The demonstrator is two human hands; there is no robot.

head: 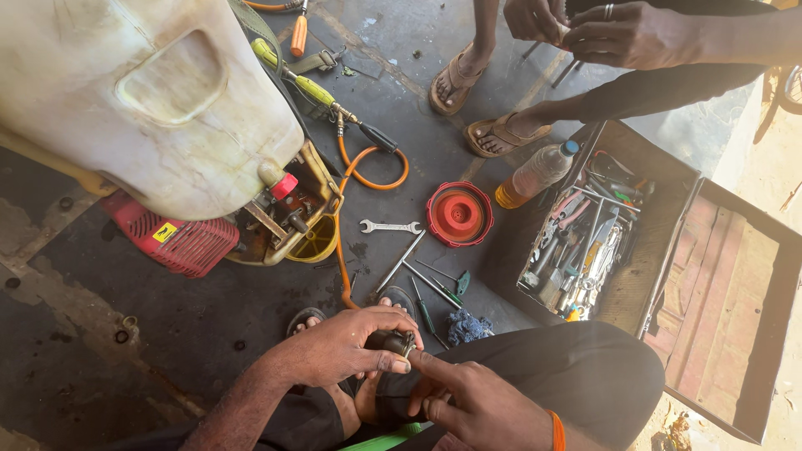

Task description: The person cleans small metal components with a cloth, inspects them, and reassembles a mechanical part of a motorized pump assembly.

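Note:
My left hand [342,347] is closed around a small dark cylindrical metal part [392,341], thumb and fingers wrapped over it. My right hand [468,397], with an orange band at the wrist, touches the end of that part with its index fingertip. Both hands sit above my knee in dark trousers. On the floor just beyond lie a wrench [389,226], a few screwdrivers [418,280] and a blue rag [464,326].
A big white tank on a red engine unit [167,238] fills the upper left, with an orange hose [372,167]. A red round cap [459,214] and a plastic bottle [535,174] lie near an open wooden toolbox [660,225]. Another person stands in sandals [493,134] at the top.

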